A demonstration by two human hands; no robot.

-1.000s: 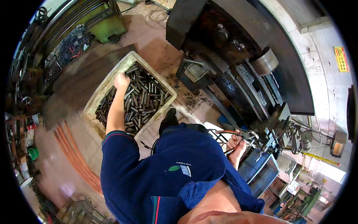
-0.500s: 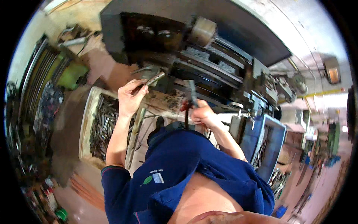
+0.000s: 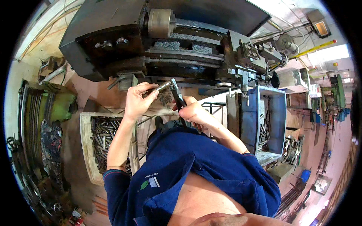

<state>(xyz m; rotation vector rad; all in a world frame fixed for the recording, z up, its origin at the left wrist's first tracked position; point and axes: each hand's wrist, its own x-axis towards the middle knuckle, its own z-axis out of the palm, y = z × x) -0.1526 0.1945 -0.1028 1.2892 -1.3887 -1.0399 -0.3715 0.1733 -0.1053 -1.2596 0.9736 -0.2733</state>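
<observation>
My left hand (image 3: 138, 101) pinches a short metal tube (image 3: 164, 87) between thumb and fingers, its free end pointing right. Small dark spots along the tube look like holes. My right hand (image 3: 193, 110) is wrapped round a black-handled tool (image 3: 180, 98) with a narrow grey metal head; its exact kind is unclear. The tool's head meets the tube's free end, touching it or very close. Both hands are in front of my body, on the near side of a large dark lathe (image 3: 184, 62).
Below my left forearm stands a pale bin (image 3: 86, 145) full of metal tubes. A blue bin (image 3: 277, 124) with more metal pieces is at the right. The lathe's chuck (image 3: 160, 23) is at the back; a green machine (image 3: 58, 103) stands far left.
My right hand has brought the tool leftward and up to the tube's end; they were apart before. The left hand still holds the tube. The whole view has turned and shifted.
</observation>
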